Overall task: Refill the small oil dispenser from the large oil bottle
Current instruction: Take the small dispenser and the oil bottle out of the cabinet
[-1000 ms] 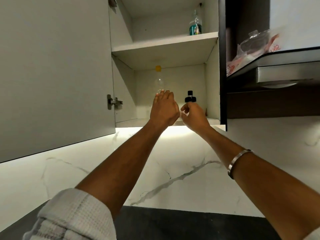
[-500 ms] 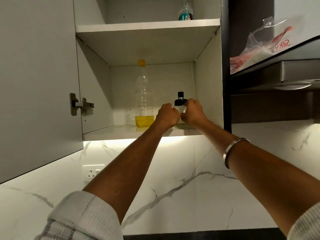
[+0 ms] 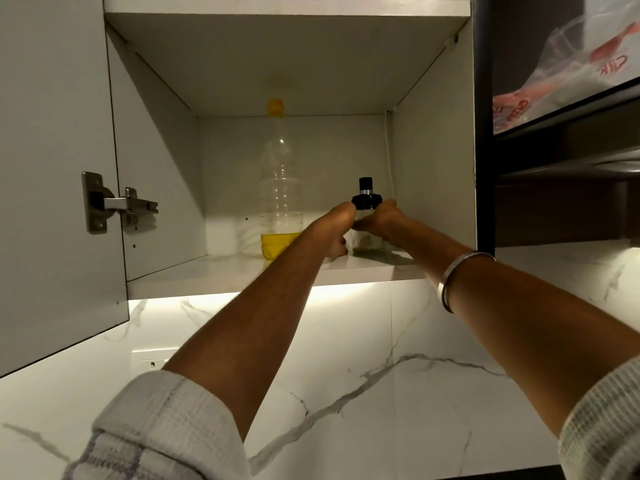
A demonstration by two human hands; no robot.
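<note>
Both arms reach up into the cupboard. The left hand [image 3: 330,232] and right hand [image 3: 382,221] close around the dispenser [image 3: 367,223] from either side on the shelf [image 3: 221,271]. The bottle [image 3: 280,195] stands just left, near the left hand. Lifting blind overhead, the glass could slip, or an elbow could tip the bottle.
</note>
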